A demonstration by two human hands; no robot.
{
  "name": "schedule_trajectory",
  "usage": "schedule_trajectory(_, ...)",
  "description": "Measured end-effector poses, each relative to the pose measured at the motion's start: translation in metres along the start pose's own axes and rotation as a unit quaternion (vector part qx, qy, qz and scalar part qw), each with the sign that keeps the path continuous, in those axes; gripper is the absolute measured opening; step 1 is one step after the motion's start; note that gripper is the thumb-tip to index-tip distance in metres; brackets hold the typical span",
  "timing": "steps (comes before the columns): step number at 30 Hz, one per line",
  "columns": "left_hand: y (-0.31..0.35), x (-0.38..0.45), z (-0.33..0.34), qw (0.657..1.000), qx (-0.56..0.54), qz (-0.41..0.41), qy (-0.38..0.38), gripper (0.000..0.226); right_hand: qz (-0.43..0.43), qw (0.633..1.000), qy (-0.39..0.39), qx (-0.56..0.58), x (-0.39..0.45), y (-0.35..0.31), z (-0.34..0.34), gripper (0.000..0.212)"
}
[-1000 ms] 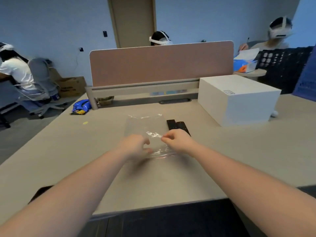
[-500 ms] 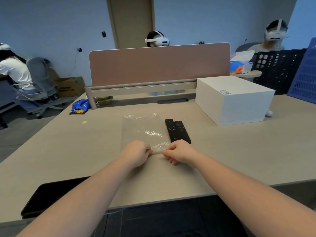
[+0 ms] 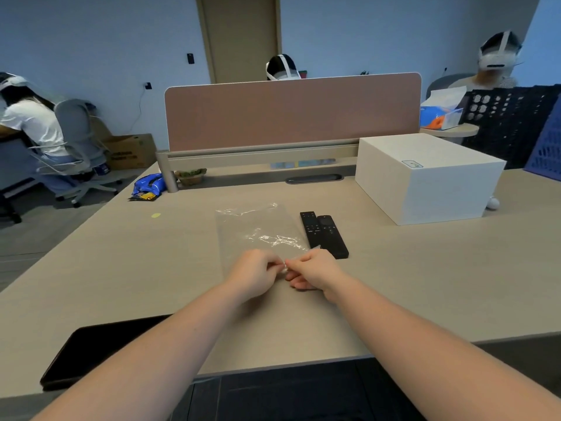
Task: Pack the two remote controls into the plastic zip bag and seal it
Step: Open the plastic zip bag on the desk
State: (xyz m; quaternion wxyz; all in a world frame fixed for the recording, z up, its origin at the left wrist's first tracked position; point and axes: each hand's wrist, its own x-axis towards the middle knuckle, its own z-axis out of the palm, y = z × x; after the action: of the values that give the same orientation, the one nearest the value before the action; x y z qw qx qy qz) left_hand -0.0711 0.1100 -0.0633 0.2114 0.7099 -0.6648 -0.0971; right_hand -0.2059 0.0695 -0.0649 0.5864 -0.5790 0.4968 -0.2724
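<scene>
A clear plastic zip bag (image 3: 255,229) lies flat on the beige desk, its near edge toward me. My left hand (image 3: 254,273) and my right hand (image 3: 314,268) meet at that near edge, each pinching the plastic between thumb and fingers. Two black remote controls lie side by side just right of the bag: the left remote (image 3: 309,227) and the right remote (image 3: 332,235). The near end of the left remote is partly hidden behind my right hand. The bag looks empty.
A white box (image 3: 425,177) stands on the desk at the right, a brown divider panel (image 3: 291,112) at the back. A black tablet (image 3: 91,350) lies at the near left edge. A blue snack packet (image 3: 148,186) sits far left. Other people sit beyond.
My hands have drawn closer together at the bag's near edge, and the view has tilted down so more of the near desk and the tablet show. Remotes unmoved.
</scene>
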Motion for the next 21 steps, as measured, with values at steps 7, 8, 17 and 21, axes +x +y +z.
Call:
schedule_trajectory(7, -0.001, 0.006, 0.001, 0.999, 0.051, -0.011, 0.007, 0.018, -0.009, 1.0, 0.017, -0.017, 0.002, 0.002, 0.001, 0.024)
schedule_trajectory(8, 0.001, 0.008, 0.002, 0.998, 0.065, -0.015, 0.022, 0.018, -0.006, 1.0, 0.025, -0.017, 0.002, 0.002, 0.001, 0.025)
schedule_trajectory(17, -0.012, 0.001, -0.015, 0.996, 0.052, 0.046, 0.049, 0.016, 0.004, 0.999, 0.041, 0.017, 0.002, 0.005, -0.002, 0.021)
schedule_trajectory(21, -0.01, 0.006, -0.018, 0.99, 0.133, -0.01, 0.035, 0.024, 0.009, 0.999, 0.038, 0.028, 0.001, 0.004, -0.002, 0.019)
